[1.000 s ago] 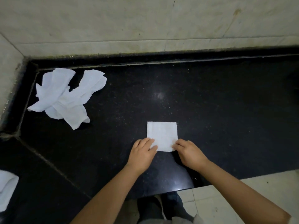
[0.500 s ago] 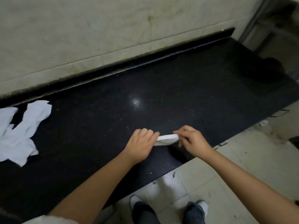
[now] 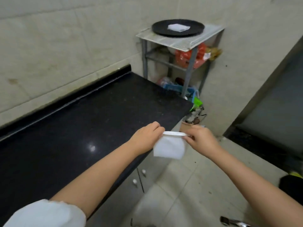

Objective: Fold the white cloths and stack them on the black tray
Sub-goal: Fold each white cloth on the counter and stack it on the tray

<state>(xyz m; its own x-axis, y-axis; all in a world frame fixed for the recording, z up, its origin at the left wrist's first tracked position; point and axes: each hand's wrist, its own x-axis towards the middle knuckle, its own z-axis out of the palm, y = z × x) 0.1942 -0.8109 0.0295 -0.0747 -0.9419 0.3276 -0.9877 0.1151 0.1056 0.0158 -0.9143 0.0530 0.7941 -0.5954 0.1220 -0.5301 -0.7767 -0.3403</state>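
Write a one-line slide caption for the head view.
Both hands, left and right, hold a folded white cloth beside the counter; black tray awaits.

Head camera, wide-angle, single view | looks forward and down past my forearms | close on my left hand (image 3: 146, 136) and right hand (image 3: 200, 139) | black polished stone counter (image 3: 78, 128) at left | grey metal shelf rack (image 3: 180, 45) farther ahead

I've lifted the folded cloth (image 3: 168, 147) off the tabletop (image 3: 82, 128); it now hangs between both hands, past the edge.
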